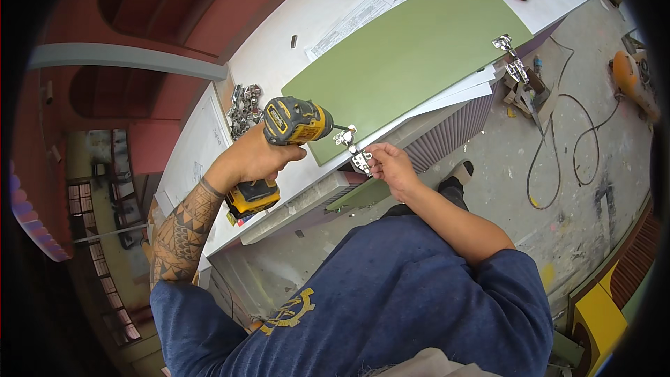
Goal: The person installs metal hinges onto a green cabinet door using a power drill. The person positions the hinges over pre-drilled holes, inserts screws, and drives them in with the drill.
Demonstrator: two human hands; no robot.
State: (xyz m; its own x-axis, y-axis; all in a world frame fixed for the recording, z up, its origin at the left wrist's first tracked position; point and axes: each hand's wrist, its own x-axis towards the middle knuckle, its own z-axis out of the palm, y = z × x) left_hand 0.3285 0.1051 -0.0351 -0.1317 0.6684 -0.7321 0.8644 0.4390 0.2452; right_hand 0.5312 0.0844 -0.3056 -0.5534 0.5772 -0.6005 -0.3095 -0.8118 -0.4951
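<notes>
Left hand clenched around yellow cordless drill, frame centre, bit on metal hinge. Right hand pinches hinge at lower edge of green panel.

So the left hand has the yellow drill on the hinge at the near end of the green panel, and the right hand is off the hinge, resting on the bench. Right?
Not quite. The right hand is not resting on the bench: the head view shows its fingers pinching the hinge at the near end of the green panel. The rest holds: the left hand grips the yellow drill, its bit at that hinge.
</notes>
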